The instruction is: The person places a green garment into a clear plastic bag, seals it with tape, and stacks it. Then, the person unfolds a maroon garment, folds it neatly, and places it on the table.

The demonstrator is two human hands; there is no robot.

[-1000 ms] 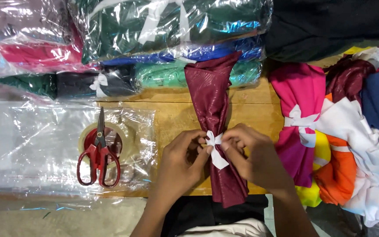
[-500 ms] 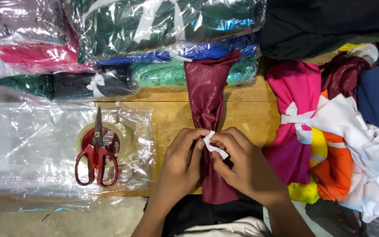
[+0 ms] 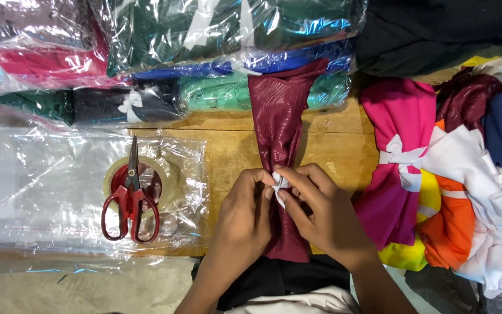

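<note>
A folded maroon cloth (image 3: 279, 116) lies lengthwise on the wooden table (image 3: 332, 151), pinched in at its middle. My left hand (image 3: 245, 218) and my right hand (image 3: 321, 212) meet over that pinch. Both grip a small white ribbon (image 3: 279, 185) wrapped around the cloth, with only a scrap of it showing between my fingertips. The lower end of the cloth pokes out below my hands.
Red-handled scissors (image 3: 132, 197) rest on a tape roll (image 3: 167, 174) over clear plastic bags (image 3: 36, 186) at left. Bagged cloths (image 3: 216, 35) are stacked along the back. A pile of ribbon-tied coloured cloths (image 3: 425, 192) lies at right.
My hands have closed in over the ribbon, whose loose white ends showed before and are now mostly hidden. The cloth bundle sits slightly lower.
</note>
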